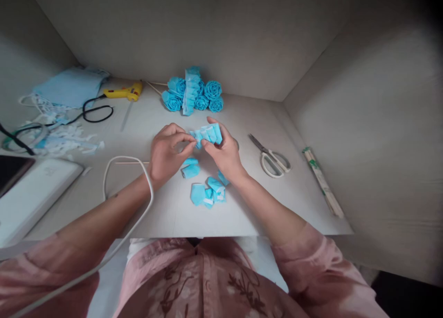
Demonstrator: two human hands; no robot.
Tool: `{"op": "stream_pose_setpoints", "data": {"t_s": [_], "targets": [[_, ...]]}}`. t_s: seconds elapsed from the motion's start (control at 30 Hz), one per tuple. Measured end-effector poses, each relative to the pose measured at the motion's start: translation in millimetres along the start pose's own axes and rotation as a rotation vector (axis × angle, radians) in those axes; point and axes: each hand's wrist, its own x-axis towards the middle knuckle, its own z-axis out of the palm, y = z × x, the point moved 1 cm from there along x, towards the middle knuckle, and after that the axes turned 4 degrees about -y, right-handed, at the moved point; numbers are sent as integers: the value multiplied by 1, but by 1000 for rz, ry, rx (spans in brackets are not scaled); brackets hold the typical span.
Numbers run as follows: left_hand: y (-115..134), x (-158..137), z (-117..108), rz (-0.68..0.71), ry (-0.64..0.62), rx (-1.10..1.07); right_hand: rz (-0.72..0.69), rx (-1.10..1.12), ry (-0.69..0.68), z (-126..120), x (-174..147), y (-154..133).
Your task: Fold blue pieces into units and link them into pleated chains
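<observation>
Between my two hands, above the middle of the table, is a pleated strip of light blue mask fabric (211, 133). My left hand (169, 149) pinches its left end between thumb and forefinger. The thumb and fingers of my right hand (224, 152) hold the wider, folded right part. Below them on the table lie several cut blue fabric pieces (198, 194), some rolled or folded. A thin stick (131, 162) lies partly hidden behind my left wrist.
Blue fabric roses (212, 90) and a ruffled blue strip (191, 94) lie at the back. A yellow glue gun (126, 92), blue masks (67, 88) and white scraps (69, 140) are left. Scissors (272, 159) and bundled sticks (323, 184) lie right. A white cable (151, 195) crosses my left forearm.
</observation>
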Motion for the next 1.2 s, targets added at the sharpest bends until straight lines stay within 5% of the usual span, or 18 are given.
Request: {"op": "stream_pose_setpoints", "data": {"t_s": [1.2], "targets": [[-4, -1, 3, -179, -87, -162, 7, -79, -18, 2, -3, -6]]}}
